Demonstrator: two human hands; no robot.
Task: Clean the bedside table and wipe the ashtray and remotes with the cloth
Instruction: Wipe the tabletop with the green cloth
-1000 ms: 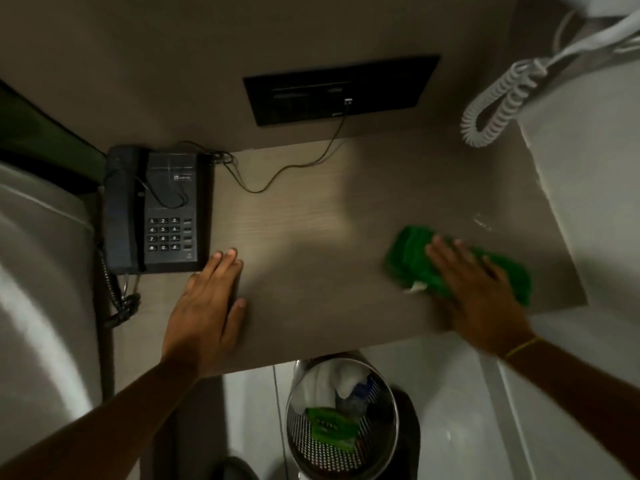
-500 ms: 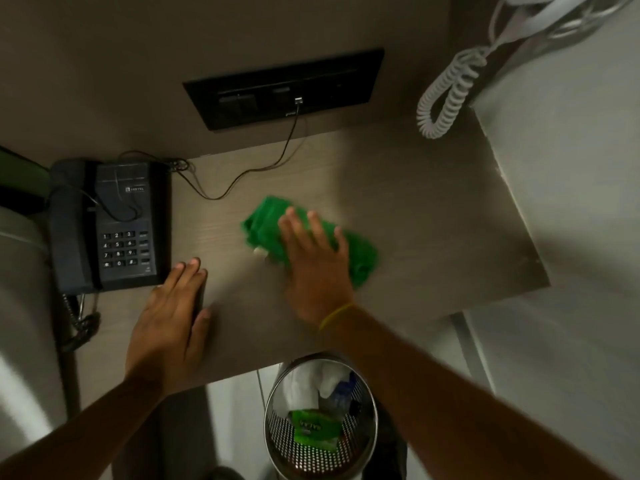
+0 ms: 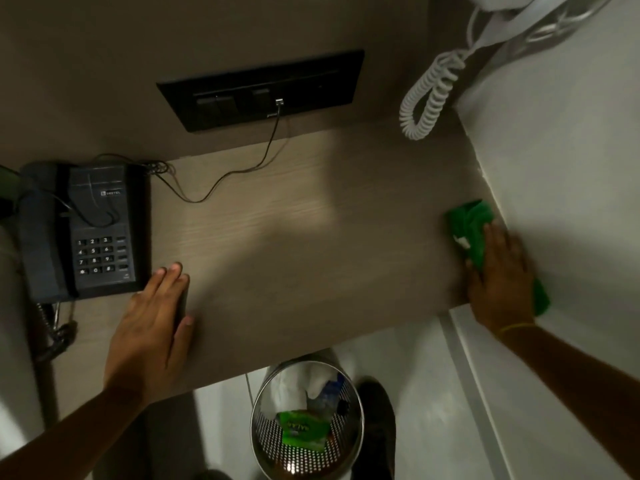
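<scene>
**Wooden tabletop, cloth at the right edge**

Pale wood covers the tabletop (image 3: 294,244), which stands against a brown wall with a black switch panel (image 3: 259,90) on it. A thin wire (image 3: 239,171) goes down from the panel and across the wood to a dark telephone (image 3: 85,230) at the left end.

The right hand (image 3: 498,282) lies flat on a green cloth (image 3: 465,230) at the right edge of the tabletop, just beside the white wall. Its fingers (image 3: 493,237) are stretched out and press the cloth down; they do not close around it. One part of the cloth shows beyond the front corner, under the wrist.

The left hand (image 3: 152,327) rests palm down on the wood, near the front corner of the telephone, with the fingers open and straight, holding nothing.

A white coiled cord (image 3: 426,98) hangs above the back right corner. On the floor below the front edge stands a metal bin (image 3: 306,424) with a green packet inside.
</scene>
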